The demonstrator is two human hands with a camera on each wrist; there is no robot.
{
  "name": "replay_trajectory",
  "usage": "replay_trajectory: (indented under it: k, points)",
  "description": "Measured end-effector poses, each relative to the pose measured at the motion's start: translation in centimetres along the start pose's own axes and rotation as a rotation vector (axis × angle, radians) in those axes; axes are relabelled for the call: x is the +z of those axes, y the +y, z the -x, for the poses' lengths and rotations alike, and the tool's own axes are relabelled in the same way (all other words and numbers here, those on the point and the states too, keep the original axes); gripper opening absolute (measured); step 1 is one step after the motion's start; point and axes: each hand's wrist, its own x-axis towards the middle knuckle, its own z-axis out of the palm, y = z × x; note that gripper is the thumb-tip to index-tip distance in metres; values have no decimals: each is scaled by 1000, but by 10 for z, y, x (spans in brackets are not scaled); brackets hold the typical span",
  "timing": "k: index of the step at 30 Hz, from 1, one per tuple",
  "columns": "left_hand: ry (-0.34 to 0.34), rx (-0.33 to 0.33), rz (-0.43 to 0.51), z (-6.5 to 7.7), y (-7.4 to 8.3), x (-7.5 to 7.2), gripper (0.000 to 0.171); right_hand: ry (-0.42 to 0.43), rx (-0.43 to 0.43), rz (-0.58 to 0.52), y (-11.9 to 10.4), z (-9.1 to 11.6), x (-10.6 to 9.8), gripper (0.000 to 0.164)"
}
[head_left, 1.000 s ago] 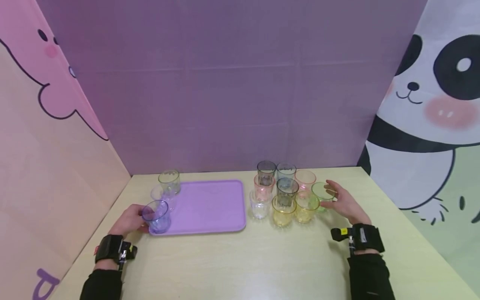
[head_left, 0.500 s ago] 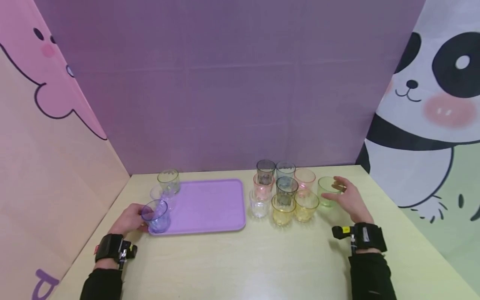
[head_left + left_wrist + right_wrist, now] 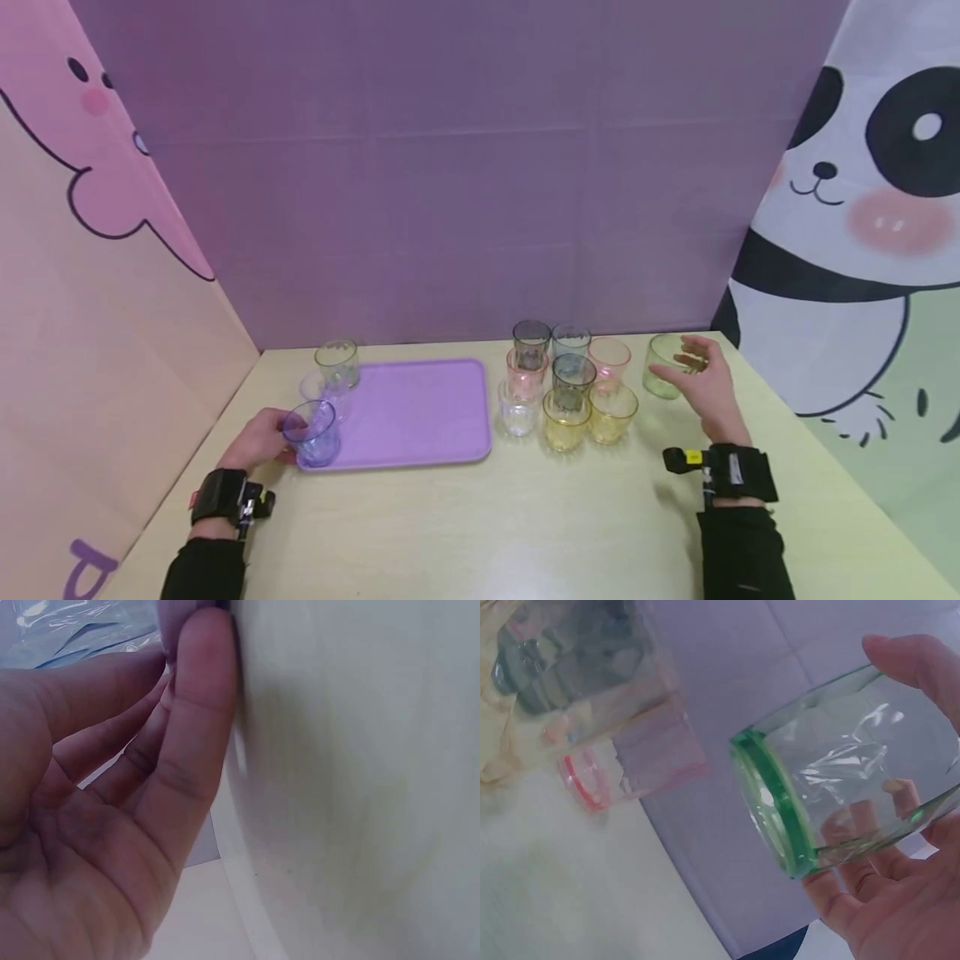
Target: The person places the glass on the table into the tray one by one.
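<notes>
My left hand (image 3: pixel 255 439) pinches the near left corner of a purple tray (image 3: pixel 423 412); the left wrist view shows the tray's edge (image 3: pixel 174 622) between thumb and finger. Right by that hand, a blue glass (image 3: pixel 315 437) stands on the tray corner. Over on the right, my right hand (image 3: pixel 711 385) grips a green-tinted glass (image 3: pixel 660 367), fingers on one side and thumb on the other. In the right wrist view that glass (image 3: pixel 840 761) is off the table, its thick green base in plain sight.
Along the tray's left side are a clear glass (image 3: pixel 330 396) and an olive-rimmed glass (image 3: pixel 339 367). Several glasses crowd together right of the tray, including a yellow glass (image 3: pixel 567 425), a pink glass (image 3: pixel 611 358) and a dark grey glass (image 3: pixel 531 337). A purple backdrop (image 3: pixel 465 208) rises behind.
The green glass has come away from the other glasses, moving right and up in my right hand. My left hand, the tray and the blue glass have stayed put.
</notes>
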Motion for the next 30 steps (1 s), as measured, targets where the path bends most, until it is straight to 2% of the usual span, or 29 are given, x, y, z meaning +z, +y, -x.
replay_trajectory:
  k: [3, 8, 15, 22, 30]
  points:
    - [-1, -2, -6, 0, 0, 0, 21, 1, -16, -60, -9, 2, 2, 68]
    - [-3, -6, -7, 0, 0, 0, 21, -60, -70, -137, -27, 9, 9, 68]
    - [-11, -4, 12, -2, -1, -2, 21, -88, -86, -196, -52, 13, 30, 68]
    - [-6, -7, 0, -4, 2, -2, 22, -107, -124, -462, -76, 19, 58, 64]
    - [8, 7, -2, 0, -2, 1, 22, -262, -105, -465, -91, 36, 100, 67]
